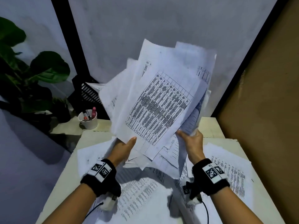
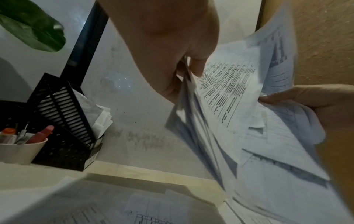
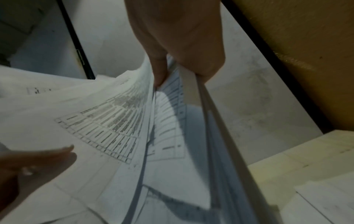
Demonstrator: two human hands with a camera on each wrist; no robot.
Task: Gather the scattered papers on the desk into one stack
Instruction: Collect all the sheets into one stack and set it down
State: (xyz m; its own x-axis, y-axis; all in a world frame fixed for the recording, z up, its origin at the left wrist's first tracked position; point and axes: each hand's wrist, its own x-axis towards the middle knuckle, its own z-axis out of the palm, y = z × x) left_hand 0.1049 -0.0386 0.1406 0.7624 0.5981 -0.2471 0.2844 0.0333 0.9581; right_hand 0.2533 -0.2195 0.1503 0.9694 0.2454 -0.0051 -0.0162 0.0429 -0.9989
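A ragged bundle of printed papers (image 1: 160,101) is raised upright above the desk, a sheet with a dense table facing me. My left hand (image 1: 125,147) grips its lower left edge, thumb on the front sheet; the left wrist view shows the hand (image 2: 184,66) pinching the bundle (image 2: 229,94). My right hand (image 1: 191,139) grips the lower right edge, and in the right wrist view that hand (image 3: 178,71) holds several sheets (image 3: 107,115) fanned apart. More loose printed papers (image 1: 142,196) lie scattered on the desk (image 1: 213,126) beneath both wrists.
A white cup of pens (image 1: 88,119) and a black slotted file holder (image 1: 87,92) with papers stand at the desk's back left, beside a leafy plant (image 1: 32,73). A brown board (image 1: 267,94) rises along the right side. A grey wall stands behind.
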